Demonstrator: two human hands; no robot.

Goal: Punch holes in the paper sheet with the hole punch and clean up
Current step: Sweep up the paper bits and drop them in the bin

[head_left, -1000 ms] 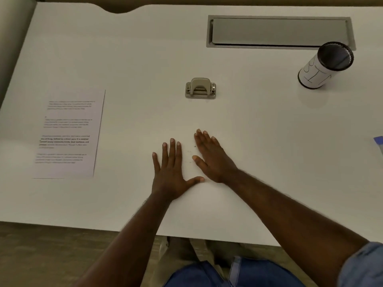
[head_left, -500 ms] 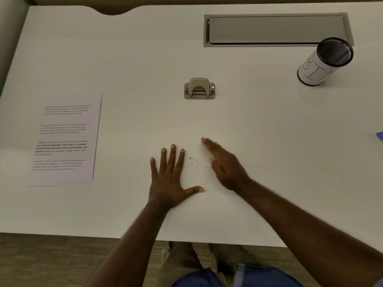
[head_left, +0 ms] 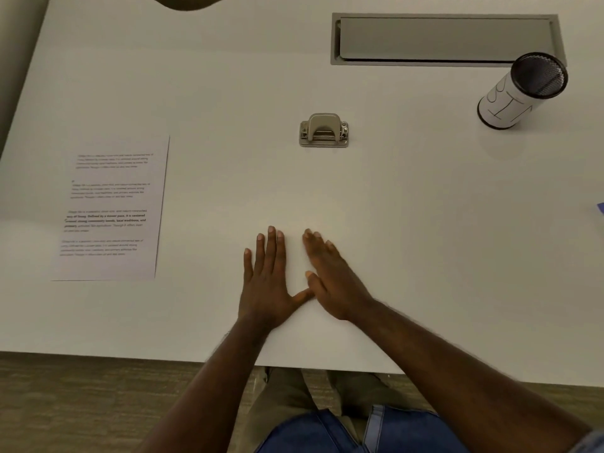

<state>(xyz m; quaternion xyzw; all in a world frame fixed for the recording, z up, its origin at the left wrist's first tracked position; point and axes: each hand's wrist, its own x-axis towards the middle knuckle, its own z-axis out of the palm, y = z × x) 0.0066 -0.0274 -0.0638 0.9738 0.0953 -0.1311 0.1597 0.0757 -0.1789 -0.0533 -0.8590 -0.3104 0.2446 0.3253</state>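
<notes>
A small metal hole punch [head_left: 323, 131] stands in the middle of the white table [head_left: 425, 197]. A printed paper sheet [head_left: 112, 207] lies flat at the left side. My left hand [head_left: 268, 279] rests palm down on the table near the front edge, fingers spread. My right hand [head_left: 333, 276] lies flat beside it, angled left, its thumb touching my left thumb. Neither hand holds anything. The tiny paper bits on the table are hidden between and under the hands.
A black mesh cup [head_left: 523, 91] wrapped in a white label with handwriting stands at the back right. A grey cable-tray lid [head_left: 444, 39] is set into the table at the back. A blue corner [head_left: 600, 209] shows at the right edge.
My right hand has swept left across the table until it meets my left hand, covering the small paper bits that showed between them half a second ago. My left hand stayed put.
</notes>
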